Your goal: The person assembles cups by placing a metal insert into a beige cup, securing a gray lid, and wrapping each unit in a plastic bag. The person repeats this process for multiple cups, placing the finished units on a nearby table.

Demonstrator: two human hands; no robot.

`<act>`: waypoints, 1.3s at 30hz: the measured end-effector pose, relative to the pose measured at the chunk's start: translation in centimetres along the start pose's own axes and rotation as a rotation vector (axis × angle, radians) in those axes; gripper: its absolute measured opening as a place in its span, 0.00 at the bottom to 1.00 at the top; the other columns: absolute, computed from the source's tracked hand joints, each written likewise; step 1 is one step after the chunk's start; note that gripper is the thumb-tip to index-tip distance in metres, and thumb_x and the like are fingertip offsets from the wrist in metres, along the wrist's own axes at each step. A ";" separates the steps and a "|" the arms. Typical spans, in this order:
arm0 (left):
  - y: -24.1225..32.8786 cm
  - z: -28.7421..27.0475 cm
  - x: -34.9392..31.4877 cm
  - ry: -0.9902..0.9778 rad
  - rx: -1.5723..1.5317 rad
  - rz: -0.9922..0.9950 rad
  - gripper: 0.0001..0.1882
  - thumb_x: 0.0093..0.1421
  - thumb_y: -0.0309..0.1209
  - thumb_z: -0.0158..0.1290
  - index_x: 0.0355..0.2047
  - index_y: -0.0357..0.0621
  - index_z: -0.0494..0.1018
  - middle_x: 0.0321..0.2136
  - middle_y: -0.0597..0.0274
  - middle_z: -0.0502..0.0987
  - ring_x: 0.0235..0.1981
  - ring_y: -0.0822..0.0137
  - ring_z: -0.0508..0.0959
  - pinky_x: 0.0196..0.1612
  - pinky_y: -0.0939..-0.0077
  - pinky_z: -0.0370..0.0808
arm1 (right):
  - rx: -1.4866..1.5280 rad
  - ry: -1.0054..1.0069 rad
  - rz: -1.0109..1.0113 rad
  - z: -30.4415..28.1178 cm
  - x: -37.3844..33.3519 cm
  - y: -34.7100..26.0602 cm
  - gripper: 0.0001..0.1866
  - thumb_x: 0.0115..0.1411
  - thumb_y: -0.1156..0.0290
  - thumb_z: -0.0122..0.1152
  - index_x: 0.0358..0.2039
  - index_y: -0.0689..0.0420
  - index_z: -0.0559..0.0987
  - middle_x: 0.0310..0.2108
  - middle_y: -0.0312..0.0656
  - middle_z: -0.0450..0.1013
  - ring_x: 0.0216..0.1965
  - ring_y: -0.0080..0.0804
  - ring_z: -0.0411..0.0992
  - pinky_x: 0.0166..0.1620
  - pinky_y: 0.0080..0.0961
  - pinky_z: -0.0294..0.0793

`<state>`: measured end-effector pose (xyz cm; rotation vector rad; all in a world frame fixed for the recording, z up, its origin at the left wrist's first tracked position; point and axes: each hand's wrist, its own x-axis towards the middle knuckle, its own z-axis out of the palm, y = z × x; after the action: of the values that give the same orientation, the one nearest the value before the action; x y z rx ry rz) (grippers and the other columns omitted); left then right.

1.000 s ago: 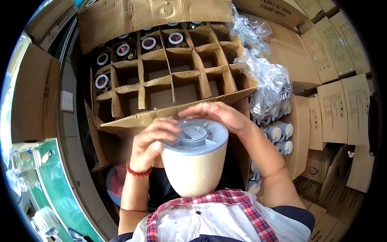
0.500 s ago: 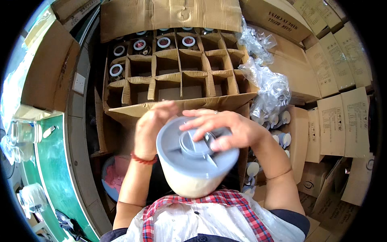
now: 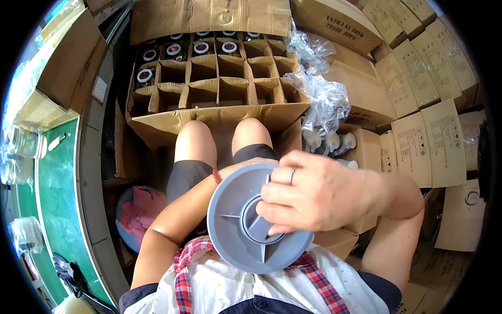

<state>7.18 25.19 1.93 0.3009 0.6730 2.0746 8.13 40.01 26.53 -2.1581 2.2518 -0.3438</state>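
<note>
A round container with a wide grey-blue lid (image 3: pixel 230 230) is tilted against my chest, its lid facing up at me. The lid has a raised ring and grip bar in its middle. My right hand (image 3: pixel 308 196), with a ring on one finger, has its bent fingers closed on that central grip. My left hand (image 3: pixel 241 168), below a red bead bracelet, curls round the far side of the container. Its fingers are mostly hidden by the lid and my right hand. The container's body is hidden beneath the lid.
Beyond my knees stands an open carton (image 3: pixel 219 114) with cardboard dividers; several lidded glass jars (image 3: pixel 201 48) fill its far cells. Clear plastic bags (image 3: pixel 324 102) hang at its right. Stacked cartons (image 3: pixel 426 149) line the right, a green-topped table (image 3: pixel 57 183) the left. A tub holds pink cloth (image 3: pixel 141 212).
The container has tipped toward me, showing more lid and hiding its pale body. My left hand has gone round its far side; my right fingers have closed on the central grip.
</note>
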 end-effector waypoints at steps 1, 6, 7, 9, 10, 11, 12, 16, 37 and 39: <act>-0.3 0.0 -0.3 0.019 0.009 0.012 0.21 0.68 0.41 0.46 0.48 0.34 0.73 0.44 0.56 0.78 0.44 0.67 0.78 0.46 0.77 0.75 | -0.033 -0.001 0.033 0.3 -0.4 -0.8 0.10 0.51 0.62 0.59 0.26 0.53 0.72 0.28 0.36 0.65 0.33 0.28 0.70 0.37 0.24 0.68; 1.0 0.2 -3.2 0.349 0.238 0.163 0.22 0.69 0.41 0.46 0.50 0.33 0.72 0.43 0.58 0.79 0.42 0.69 0.78 0.44 0.80 0.76 | 0.053 0.021 0.306 2.4 -3.1 -0.3 0.15 0.59 0.58 0.59 0.30 0.57 0.71 0.30 0.42 0.68 0.33 0.37 0.72 0.37 0.32 0.72; 1.5 1.3 -4.0 0.447 0.306 0.179 0.22 0.69 0.42 0.45 0.48 0.34 0.72 0.39 0.60 0.78 0.38 0.73 0.78 0.41 0.81 0.75 | 0.111 0.023 0.355 2.9 -3.6 0.0 0.16 0.59 0.58 0.59 0.31 0.58 0.71 0.31 0.42 0.69 0.34 0.39 0.73 0.37 0.34 0.72; 2.0 3.1 -4.9 0.606 0.383 0.201 0.21 0.71 0.43 0.43 0.46 0.35 0.72 0.35 0.63 0.78 0.33 0.76 0.76 0.36 0.83 0.74 | 0.226 0.062 0.383 3.8 -4.3 0.6 0.17 0.60 0.57 0.58 0.32 0.60 0.71 0.32 0.45 0.70 0.36 0.44 0.73 0.40 0.37 0.74; 2.1 3.4 -5.3 0.677 0.396 0.224 0.21 0.71 0.43 0.43 0.45 0.35 0.73 0.34 0.63 0.78 0.32 0.77 0.75 0.35 0.83 0.73 | 0.247 0.068 0.376 3.8 -4.2 0.9 0.17 0.60 0.57 0.58 0.32 0.60 0.71 0.33 0.45 0.70 0.36 0.44 0.73 0.40 0.37 0.74; 2.1 3.4 -5.7 0.713 0.485 0.280 0.20 0.71 0.43 0.42 0.43 0.35 0.73 0.32 0.64 0.77 0.31 0.77 0.74 0.34 0.83 0.72 | 0.268 0.074 0.370 3.8 -4.1 1.2 0.17 0.60 0.56 0.58 0.33 0.60 0.71 0.33 0.45 0.71 0.36 0.44 0.73 0.40 0.37 0.74; 2.2 3.1 -5.8 0.734 0.574 0.334 0.20 0.71 0.42 0.42 0.41 0.35 0.73 0.30 0.66 0.76 0.29 0.77 0.73 0.33 0.82 0.71 | 0.283 0.080 0.375 3.7 -4.2 1.6 0.17 0.60 0.56 0.58 0.33 0.59 0.71 0.34 0.45 0.71 0.36 0.44 0.73 0.40 0.37 0.74; 3.8 1.6 -8.2 0.981 1.085 0.502 0.20 0.72 0.41 0.40 0.32 0.37 0.70 0.21 0.69 0.70 0.22 0.76 0.67 0.26 0.78 0.67 | 0.652 0.241 0.554 5.2 -6.8 6.1 0.19 0.60 0.59 0.62 0.43 0.60 0.74 0.37 0.45 0.72 0.38 0.35 0.74 0.44 0.30 0.74; 17.9 -6.3 27.5 0.551 2.207 -0.152 0.51 0.54 0.58 0.58 0.65 0.35 0.53 0.54 0.36 0.70 0.47 0.50 0.78 0.49 0.61 0.75 | -0.077 0.337 1.314 15.9 -23.0 26.3 0.40 0.49 0.65 0.65 0.63 0.51 0.62 0.64 0.47 0.59 0.70 0.42 0.49 0.67 0.61 0.41; 17.5 -10.5 31.7 0.540 2.237 -0.380 0.40 0.55 0.58 0.56 0.57 0.40 0.67 0.47 0.42 0.76 0.47 0.49 0.79 0.48 0.60 0.76 | 0.028 0.227 1.374 16.0 -24.2 28.4 0.43 0.49 0.65 0.65 0.66 0.50 0.59 0.66 0.45 0.57 0.71 0.41 0.47 0.68 0.60 0.39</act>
<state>-27.50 40.08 1.94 0.6581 2.7829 0.1408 -16.09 62.33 2.80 -0.1946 3.0839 -0.5145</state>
